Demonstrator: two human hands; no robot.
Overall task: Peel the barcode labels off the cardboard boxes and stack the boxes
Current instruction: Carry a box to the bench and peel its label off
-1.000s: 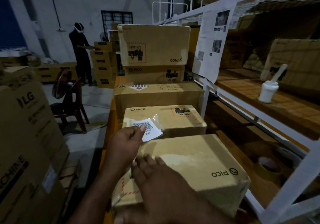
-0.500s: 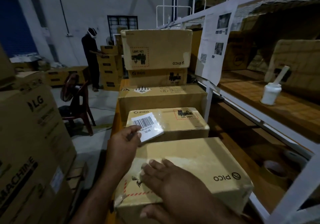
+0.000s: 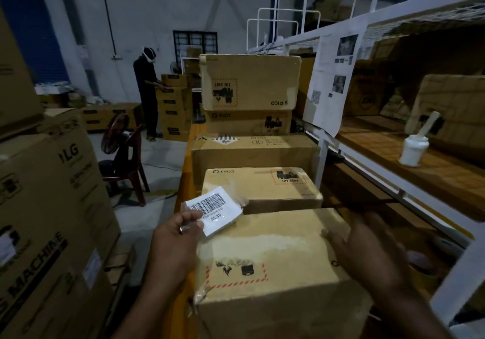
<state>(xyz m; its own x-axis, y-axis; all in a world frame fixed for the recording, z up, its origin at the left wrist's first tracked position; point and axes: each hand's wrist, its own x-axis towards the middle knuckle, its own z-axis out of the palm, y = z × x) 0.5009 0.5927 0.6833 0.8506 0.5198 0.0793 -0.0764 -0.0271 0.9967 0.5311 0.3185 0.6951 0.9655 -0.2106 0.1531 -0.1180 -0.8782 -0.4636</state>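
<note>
While fingers [image 3: 191,225] pinch label [image 3: 215,208], box [image 3: 275,254] rests.

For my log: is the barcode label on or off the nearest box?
Off: the left hand pinches the barcode label clear of it.

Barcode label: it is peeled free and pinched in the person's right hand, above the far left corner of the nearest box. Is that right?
Not quite. The head view shows the barcode label pinched in the left hand, not the right. The right hand is open by the right edge of the nearest box. The rest holds: the label is peeled free, above that box's far left corner.
</note>
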